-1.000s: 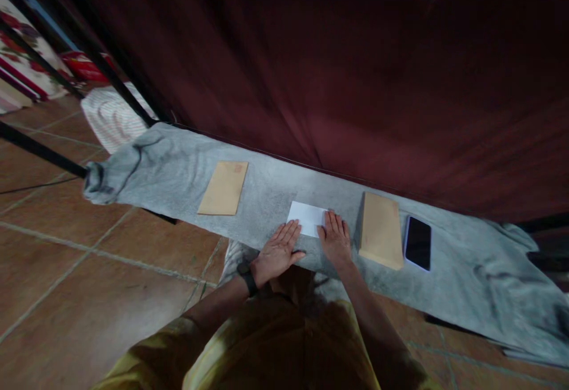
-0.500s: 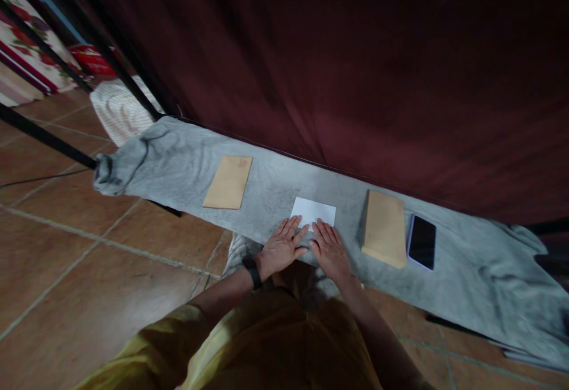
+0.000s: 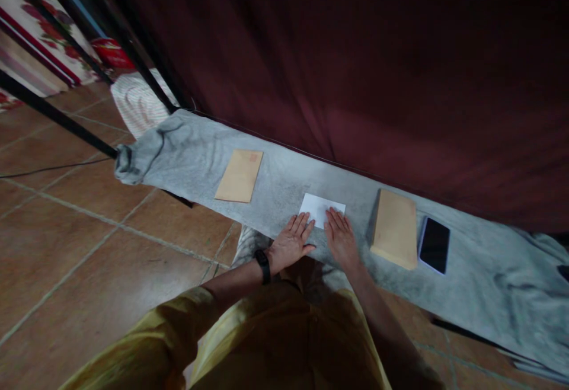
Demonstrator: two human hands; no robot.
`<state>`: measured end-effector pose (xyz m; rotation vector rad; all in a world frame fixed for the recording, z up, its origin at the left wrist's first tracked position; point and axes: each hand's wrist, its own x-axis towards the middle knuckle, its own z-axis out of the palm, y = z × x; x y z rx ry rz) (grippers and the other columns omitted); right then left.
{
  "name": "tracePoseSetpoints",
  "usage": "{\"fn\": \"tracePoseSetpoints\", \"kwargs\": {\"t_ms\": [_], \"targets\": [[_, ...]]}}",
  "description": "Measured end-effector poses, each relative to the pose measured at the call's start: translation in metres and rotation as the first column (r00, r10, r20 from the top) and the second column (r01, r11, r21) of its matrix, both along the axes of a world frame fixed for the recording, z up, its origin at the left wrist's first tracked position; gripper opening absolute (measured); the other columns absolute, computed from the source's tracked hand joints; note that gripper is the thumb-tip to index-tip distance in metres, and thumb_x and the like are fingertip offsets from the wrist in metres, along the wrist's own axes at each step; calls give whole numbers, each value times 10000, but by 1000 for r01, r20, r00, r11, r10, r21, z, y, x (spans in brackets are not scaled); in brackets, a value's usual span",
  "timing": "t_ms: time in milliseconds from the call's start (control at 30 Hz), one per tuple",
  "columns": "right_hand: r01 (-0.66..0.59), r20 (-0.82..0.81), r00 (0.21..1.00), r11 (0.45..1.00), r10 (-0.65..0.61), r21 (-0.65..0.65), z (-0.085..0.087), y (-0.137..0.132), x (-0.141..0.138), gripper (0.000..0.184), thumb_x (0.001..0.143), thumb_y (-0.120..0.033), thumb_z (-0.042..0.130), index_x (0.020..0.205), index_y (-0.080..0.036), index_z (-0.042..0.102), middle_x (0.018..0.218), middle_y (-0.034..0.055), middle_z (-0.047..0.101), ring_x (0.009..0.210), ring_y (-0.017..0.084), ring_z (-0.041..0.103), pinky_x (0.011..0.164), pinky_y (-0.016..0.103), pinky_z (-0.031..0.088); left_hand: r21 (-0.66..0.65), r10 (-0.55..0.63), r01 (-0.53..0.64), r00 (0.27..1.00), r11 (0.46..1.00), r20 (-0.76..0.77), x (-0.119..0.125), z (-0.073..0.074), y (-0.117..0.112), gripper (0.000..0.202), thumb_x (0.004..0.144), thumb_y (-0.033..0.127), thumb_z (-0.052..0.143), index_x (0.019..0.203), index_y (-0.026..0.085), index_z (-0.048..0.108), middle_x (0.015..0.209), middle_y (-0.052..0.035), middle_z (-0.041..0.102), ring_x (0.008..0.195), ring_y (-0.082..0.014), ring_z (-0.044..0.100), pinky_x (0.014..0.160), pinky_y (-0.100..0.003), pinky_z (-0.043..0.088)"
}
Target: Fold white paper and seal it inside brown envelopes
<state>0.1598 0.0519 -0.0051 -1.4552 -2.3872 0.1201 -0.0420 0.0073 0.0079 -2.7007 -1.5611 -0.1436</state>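
A small white sheet of paper (image 3: 316, 205) lies flat on a grey cloth (image 3: 280, 170) that covers a narrow bench. My left hand (image 3: 291, 240) rests flat with its fingertips on the paper's near left edge, fingers spread. On the paper's right part lies my right hand (image 3: 341, 237), palm down, fingers stretched out and close together. To the left is a single brown envelope (image 3: 239, 176) with a small reddish print in its upper corner. A thicker stack of brown envelopes (image 3: 395, 229) sits to the right of my right hand.
Beside the stack lies a phone (image 3: 434, 245) with a dark screen. Behind the bench hangs a dark red curtain (image 3: 355, 82). Black metal bars (image 3: 57, 114) stand at the left end. Brown floor tiles (image 3: 80, 248) show in front.
My right hand has slid farther up onto the paper, its fingers now closer together. My left hand stays at the near left edge. The whole view has shifted slightly.
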Motion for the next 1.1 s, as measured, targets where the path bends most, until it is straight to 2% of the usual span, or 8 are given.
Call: {"fn": "tracePoseSetpoints", "kwargs": {"t_ms": [100, 233, 433, 600, 700, 767, 967, 1100], "targets": [[-27, 25, 999, 999, 28, -24, -2, 17, -16, 523, 1066, -313, 261, 1498, -99, 464, 1585, 147, 427, 1475, 267, 374, 1209, 475, 294, -7, 5, -5, 1000, 1000, -9, 1, -1, 1, 741, 1001, 569, 443, 1542, 71, 357, 1627, -242, 294, 1526, -343, 263, 1238, -509, 219], [17, 77, 997, 999, -14, -39, -6, 26, -23, 525, 1061, -350, 294, 1517, -139, 447, 1597, 140, 411, 1474, 292, 366, 1207, 505, 279, -22, 3, -4, 1000, 1000, -16, 1, -1, 1, 754, 1000, 575, 438, 1551, 70, 340, 1632, -248, 273, 1532, -336, 251, 1237, -521, 214], [120, 86, 989, 993, -118, -21, -11, 27, -6, 556, 1061, -377, 296, 1537, -109, 399, 1616, 185, 356, 1489, 318, 334, 1192, 549, 273, -17, 12, -12, 999, 1000, -31, 1, 0, 0, 743, 1003, 564, 440, 1559, 83, 330, 1637, -238, 272, 1535, -329, 245, 1237, -525, 214], [159, 20, 987, 987, -159, 32, -14, 27, 8, 552, 1063, -365, 317, 1542, -98, 387, 1592, 198, 395, 1462, 312, 385, 1184, 547, 280, -15, 7, -7, 1000, 1000, -2, -1, 2, 2, 718, 1002, 569, 439, 1528, 83, 389, 1608, -233, 345, 1517, -338, 292, 1229, -536, 236], [163, 31, 986, 986, -164, 31, -14, 27, 9, 556, 1065, -369, 330, 1539, -84, 393, 1588, 191, 404, 1464, 295, 385, 1196, 512, 275, -3, 8, -8, 999, 1000, 54, 0, 5, 12, 619, 1023, 515, 420, 1470, 90, 474, 1538, -224, 466, 1470, -322, 391, 1224, -520, 263], [176, 37, 983, 984, -177, 28, -14, 27, 8, 560, 1066, -373, 333, 1540, -81, 392, 1587, 184, 408, 1467, 290, 381, 1202, 501, 274, 18, 24, -26, 995, 999, 94, 4, 7, 25, 550, 1045, 435, 377, 1453, 85, 490, 1523, -212, 491, 1456, -299, 417, 1226, -496, 272], [193, 36, 980, 981, -194, 27, -14, 27, 6, 557, 1066, -380, 326, 1539, -96, 402, 1596, 160, 401, 1473, 287, 377, 1214, 486, 261, 36, 24, -29, 991, 999, 132, 27, 2, 63, 544, 1030, 307, 332, 1522, 85, 397, 1615, -161, 373, 1518, -254, 308, 1255, -466, 211], [181, 26, 983, 983, -182, 38, -14, 27, 7, 556, 1064, -369, 329, 1541, -92, 398, 1590, 168, 407, 1473, 290, 377, 1214, 502, 266, 41, 37, -43, 990, 998, 138, 32, -8, 74, 569, 1019, 307, 338, 1550, 101, 349, 1619, -163, 364, 1521, -258, 300, 1248, -504, 202]]}}
